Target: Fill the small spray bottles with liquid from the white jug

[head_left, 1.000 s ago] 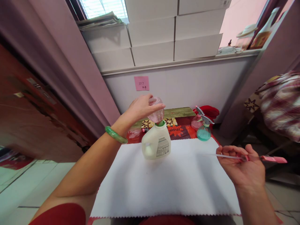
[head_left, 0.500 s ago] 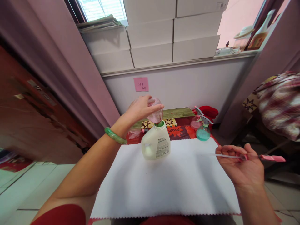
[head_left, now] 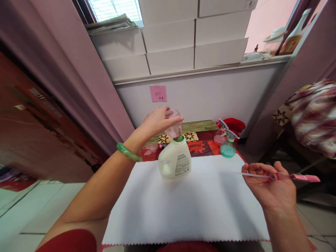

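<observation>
My left hand (head_left: 160, 120) is closed around a clear pinkish spray bottle body (head_left: 174, 122), tipped upside down. Its neck meets the green-rimmed mouth of a cream jug (head_left: 175, 159) with a printed label and a side handle. The jug stands upright on a white cloth (head_left: 170, 213). Off to the right, my right hand (head_left: 270, 185) is turned palm up, its fingers curled round a pink spray head (head_left: 306, 177) with a thin tube (head_left: 249, 174) pointing left. The exact joint between the bottle's neck and the jug is partly hidden.
Two spray bottles, one pink (head_left: 219, 137) and one teal (head_left: 228, 149), stand at the back right beside a red cloth item (head_left: 235, 125). A clear plastic item (head_left: 150, 149) lies behind the cloth's left edge. A pink note (head_left: 158, 93) is on the wall.
Both hands keep their places, and the bottle stays inverted over the jug. Only a very slight shift of the whole view shows.
</observation>
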Demonstrator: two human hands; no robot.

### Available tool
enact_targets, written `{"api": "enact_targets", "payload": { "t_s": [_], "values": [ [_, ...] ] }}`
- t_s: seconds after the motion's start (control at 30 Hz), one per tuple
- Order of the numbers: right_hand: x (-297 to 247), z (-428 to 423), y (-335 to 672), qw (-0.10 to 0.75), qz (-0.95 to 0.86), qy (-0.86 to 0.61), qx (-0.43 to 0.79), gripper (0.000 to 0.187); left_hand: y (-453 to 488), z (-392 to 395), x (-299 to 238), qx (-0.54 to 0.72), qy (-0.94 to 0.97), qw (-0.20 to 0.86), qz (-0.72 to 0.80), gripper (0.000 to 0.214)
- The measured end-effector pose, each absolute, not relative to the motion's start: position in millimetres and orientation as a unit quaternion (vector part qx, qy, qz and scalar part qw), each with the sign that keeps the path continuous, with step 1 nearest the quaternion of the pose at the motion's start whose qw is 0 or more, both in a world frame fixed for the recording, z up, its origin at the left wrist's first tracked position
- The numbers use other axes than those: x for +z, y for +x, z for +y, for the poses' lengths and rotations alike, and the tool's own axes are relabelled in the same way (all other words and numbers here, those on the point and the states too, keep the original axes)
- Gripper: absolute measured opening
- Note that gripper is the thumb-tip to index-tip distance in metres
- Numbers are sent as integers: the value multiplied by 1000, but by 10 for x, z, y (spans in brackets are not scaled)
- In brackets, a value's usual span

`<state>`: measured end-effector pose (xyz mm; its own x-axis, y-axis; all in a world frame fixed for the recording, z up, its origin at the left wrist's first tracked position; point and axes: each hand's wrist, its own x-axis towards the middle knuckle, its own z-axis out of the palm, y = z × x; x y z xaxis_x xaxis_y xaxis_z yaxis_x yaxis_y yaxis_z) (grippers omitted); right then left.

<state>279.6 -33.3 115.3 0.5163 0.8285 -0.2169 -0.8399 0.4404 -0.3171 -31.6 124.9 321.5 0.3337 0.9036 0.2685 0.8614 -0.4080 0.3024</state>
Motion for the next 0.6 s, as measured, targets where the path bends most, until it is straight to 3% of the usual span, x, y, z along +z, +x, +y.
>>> {"api": "enact_targets", "payload": {
  "t_s": [0.4,0.6],
  "values": [
    [1260,-336,2748,822,64,-234,516,33,-388,1184,3204,220,793,89,562,76],
    [1287,-350,2731,818,90,-229,520,34,-664,1069,2773,390,702,221,554,71]
  ]
}}
